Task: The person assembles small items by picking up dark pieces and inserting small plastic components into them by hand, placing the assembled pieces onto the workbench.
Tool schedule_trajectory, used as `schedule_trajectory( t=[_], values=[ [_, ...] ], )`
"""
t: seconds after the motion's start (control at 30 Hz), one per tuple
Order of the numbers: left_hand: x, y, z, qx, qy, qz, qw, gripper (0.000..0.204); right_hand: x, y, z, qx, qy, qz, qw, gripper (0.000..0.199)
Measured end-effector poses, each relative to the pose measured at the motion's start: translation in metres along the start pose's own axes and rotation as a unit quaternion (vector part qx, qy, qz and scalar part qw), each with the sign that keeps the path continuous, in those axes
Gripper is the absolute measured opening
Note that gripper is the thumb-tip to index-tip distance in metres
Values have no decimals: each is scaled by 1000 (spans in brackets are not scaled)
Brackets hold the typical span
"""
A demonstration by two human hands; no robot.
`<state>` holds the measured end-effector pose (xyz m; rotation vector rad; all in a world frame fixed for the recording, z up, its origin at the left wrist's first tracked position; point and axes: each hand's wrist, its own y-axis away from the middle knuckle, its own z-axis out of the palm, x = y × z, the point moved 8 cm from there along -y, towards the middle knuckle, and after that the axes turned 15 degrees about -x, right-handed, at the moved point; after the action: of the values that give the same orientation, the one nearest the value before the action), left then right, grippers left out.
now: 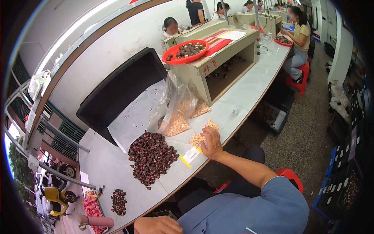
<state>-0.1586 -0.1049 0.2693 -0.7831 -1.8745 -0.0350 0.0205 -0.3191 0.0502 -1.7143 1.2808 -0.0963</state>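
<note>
My right hand (211, 144) reaches over the table, with its fingers bent, thumb apart and fingertips at a small heap of pale pinkish pieces (196, 138). I see nothing held in it. A white label with yellow tape ends (191, 156) lies beside the thumb. My left hand (159, 225) is low at the bottom edge, near the table's front; its fingertips are cut off from view. A large heap of dark brown pieces with pink bits (152, 158) spreads over the tabletop left of my right hand. Clear plastic bags of pale pieces (177, 124) stand behind the heaps.
A black bin (120, 84) lies tipped at the back, with a white sheet in its mouth. Right of it stands a beige box (210, 74) bearing a red tray (187, 51). A smaller dark heap (119, 202) and a pink bottle (99, 221) are at the left. Other people sit farther along.
</note>
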Motion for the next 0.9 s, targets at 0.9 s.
schedule_trajectory(
  t=[0.9],
  values=[
    [-13,-14,-6,140,-57,48,987,28,0,-1,-2,0,16,6,1000,34]
  ],
)
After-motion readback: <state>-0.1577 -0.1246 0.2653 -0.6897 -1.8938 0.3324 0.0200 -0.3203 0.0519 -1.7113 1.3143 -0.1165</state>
